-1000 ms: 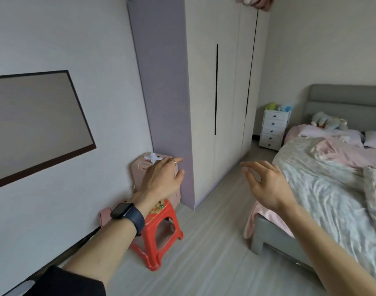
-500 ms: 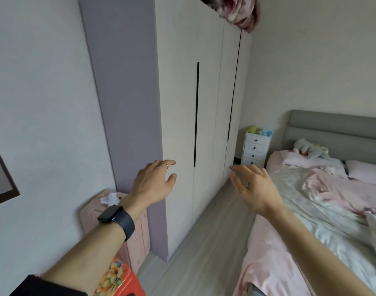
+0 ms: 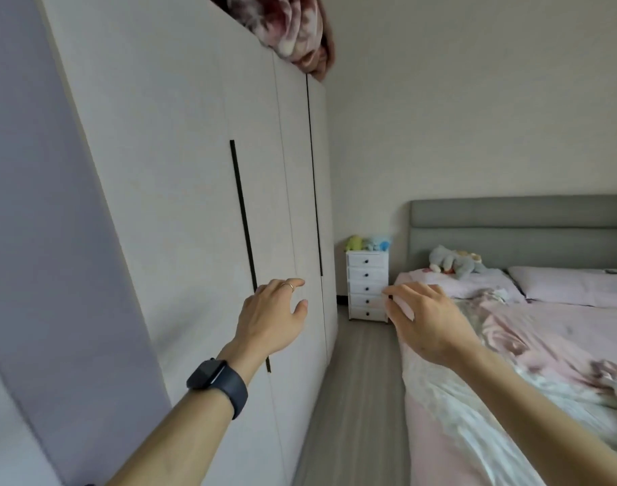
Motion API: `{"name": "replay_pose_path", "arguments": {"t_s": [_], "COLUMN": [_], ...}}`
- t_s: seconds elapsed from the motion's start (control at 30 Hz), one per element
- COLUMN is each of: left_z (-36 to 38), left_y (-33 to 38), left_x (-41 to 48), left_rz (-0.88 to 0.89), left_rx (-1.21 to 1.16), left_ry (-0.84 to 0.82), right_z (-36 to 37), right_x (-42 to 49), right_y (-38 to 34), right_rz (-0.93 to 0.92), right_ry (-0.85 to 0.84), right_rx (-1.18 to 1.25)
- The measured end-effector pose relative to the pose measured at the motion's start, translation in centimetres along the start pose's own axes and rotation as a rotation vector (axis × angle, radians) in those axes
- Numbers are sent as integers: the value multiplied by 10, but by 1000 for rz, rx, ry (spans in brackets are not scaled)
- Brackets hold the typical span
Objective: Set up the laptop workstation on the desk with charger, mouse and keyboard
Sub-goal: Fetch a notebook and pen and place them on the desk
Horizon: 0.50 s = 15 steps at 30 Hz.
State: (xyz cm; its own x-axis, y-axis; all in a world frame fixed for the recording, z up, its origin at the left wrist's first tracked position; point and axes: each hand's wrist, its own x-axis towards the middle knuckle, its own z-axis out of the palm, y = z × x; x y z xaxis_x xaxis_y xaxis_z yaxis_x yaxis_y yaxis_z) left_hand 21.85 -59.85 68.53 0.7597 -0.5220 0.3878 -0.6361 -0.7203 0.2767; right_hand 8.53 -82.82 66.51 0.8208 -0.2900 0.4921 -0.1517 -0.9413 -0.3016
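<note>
Walking between wardrobe (image 3: 181, 205) and bed (image 3: 531, 345), we hold our left hand (image 3: 270, 320) and right hand (image 3: 428, 324) loosely spread, empty; laptop, charger, mouse, keyboard and desk are nowhere visible, so we should search first.

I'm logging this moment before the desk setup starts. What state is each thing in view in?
left hand: open, empty
right hand: open, empty
wardrobe: doors closed
blanket: bundled on top of the wardrobe
drawer unit: drawers shut
bed: unmade, covers rumpled
</note>
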Motion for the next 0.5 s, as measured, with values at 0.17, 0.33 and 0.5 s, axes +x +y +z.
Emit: {"name": "replay_pose_path", "arguments": {"t_s": [0.17, 0.33, 0.5], "left_z": [53, 110, 167], "left_y": [-15, -40, -68], "left_x": [133, 257, 372], "left_rz": [24, -15, -43], "left_rx": [-29, -73, -82], "left_ry": [28, 30, 3], "right_z": [53, 105, 161], "right_x": [118, 237, 337], "right_y": [55, 121, 176], "right_rz": [11, 72, 75], "right_ry": [22, -11, -53], "right_rx": [10, 15, -11]}}
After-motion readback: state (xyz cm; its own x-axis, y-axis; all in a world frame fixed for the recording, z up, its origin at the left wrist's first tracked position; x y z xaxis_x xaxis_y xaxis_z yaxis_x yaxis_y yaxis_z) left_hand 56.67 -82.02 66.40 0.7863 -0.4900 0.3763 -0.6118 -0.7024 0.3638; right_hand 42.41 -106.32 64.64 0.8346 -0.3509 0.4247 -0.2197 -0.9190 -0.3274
